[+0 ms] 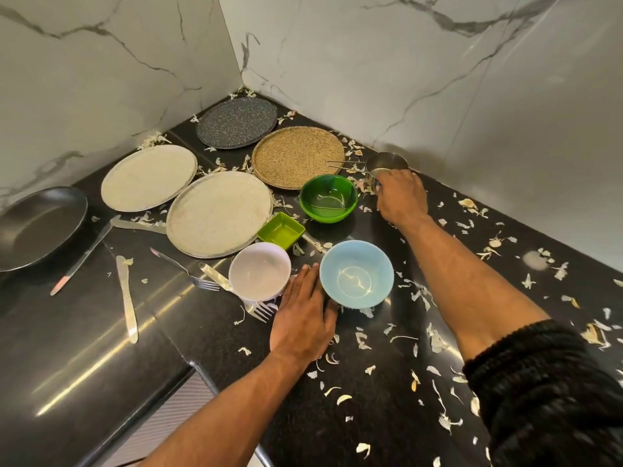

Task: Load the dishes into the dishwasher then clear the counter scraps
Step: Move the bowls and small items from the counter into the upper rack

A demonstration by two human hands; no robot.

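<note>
My right hand (401, 197) curls round the steel measuring cup (386, 165) at 1 o'clock, just beside the green bowl (328, 198). My left hand (303, 318) lies flat, fingers straight, against the blue bowl (356, 274). Judgement: lift the cup straight up so its handle clears the brown plate (298, 156); peel scraps (435, 342) wait.

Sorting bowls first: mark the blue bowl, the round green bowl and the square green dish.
blue bowl (356, 274), head view, inner base.
round green bowl (328, 197), head view, inner base.
square green dish (281, 230), head view, inner floor.

Head view — downward, near counter (101, 348).
</note>
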